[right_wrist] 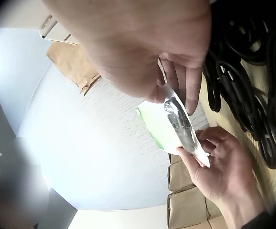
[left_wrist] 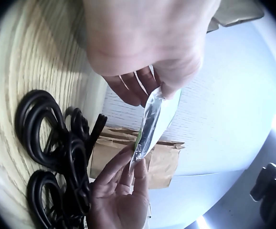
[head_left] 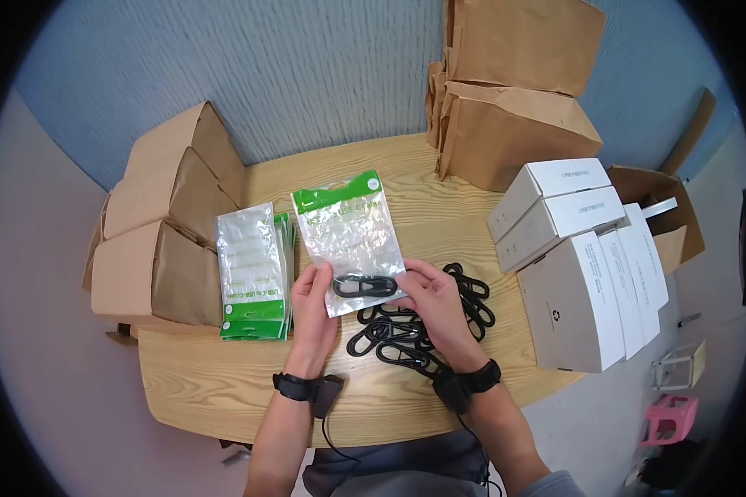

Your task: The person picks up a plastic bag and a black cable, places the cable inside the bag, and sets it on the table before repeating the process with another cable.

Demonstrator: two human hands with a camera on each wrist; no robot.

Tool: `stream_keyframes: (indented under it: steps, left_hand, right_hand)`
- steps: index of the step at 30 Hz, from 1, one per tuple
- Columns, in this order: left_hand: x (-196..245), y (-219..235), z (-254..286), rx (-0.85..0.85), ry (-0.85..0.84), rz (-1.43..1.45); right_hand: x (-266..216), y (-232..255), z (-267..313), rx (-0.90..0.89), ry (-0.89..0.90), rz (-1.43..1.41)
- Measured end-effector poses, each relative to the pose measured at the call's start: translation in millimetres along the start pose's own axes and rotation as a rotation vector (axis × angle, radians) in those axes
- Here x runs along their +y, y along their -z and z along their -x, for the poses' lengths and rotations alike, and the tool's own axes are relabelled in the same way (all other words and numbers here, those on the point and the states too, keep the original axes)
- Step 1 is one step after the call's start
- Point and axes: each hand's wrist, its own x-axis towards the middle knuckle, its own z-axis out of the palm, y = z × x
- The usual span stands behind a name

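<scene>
A clear plastic bag (head_left: pixel 350 228) with a green header stands tilted between my two hands above the table, a coiled black cable (head_left: pixel 365 287) lying inside at its lower end. My left hand (head_left: pixel 313 302) pinches the bag's left edge between thumb and fingers. On the opposite edge, my right hand (head_left: pixel 436 305) grips it with the thumb on the near face. Both wrist views show the bag (left_wrist: pixel 150 121) nearly edge-on, held from its two sides. Behind and below my right hand, several coiled black cables (head_left: pixel 389 331) lie in a loose pile on the wood.
Flat green-and-clear bags (head_left: pixel 253 269) are stacked left on the wooden table (head_left: pixel 215 381). Brown cardboard boxes (head_left: pixel 145 265) stand beyond them at the far left. More brown boxes (head_left: pixel 514 124) rise at the back, and white boxes (head_left: pixel 568 290) line the right edge.
</scene>
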Motion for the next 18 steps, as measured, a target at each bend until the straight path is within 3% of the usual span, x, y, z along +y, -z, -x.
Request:
stream_keyframes:
  steps: [7,10,18]
  left_hand:
    - [-4,10,-1,-0.037,-0.026,-0.051]
    - [0,4,0,-0.016,0.041,0.005]
    - [-3,-1,1,-0.099,0.015,0.044]
  right_hand:
    - [2,0,1,-0.046,0.053,0.191]
    - [0,-1,2,-0.055,0.049,0.223]
    - [1,-4,0,0.006,0.074,0.083]
